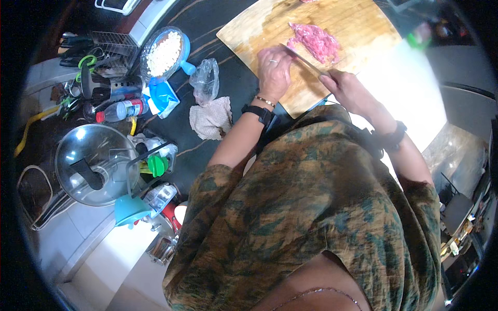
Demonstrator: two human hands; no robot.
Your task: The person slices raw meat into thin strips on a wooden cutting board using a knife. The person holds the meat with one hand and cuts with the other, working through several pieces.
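Observation:
A wooden cutting board (264, 23) lies at the top of the view with a pile of raw, pink cut meat (317, 41) on it. My right hand (344, 87) grips a knife by its handle; the blade (303, 60) slants up and left, its far end beside my left fingers. My left hand (274, 70), with a ring on one finger, rests at the board's near left part, just left of the meat. Its fingertips are bent down, and whether they hold a piece of meat is hidden.
Left of the board are a bowl of small white pieces (165, 54), a clear plastic bag (206, 79), a crumpled cloth (212, 118) and a blue-and-white packet (162, 99). Farther left lie a plastic bottle (122, 110), a glass pan lid (97, 165) and a knife rack (114, 50).

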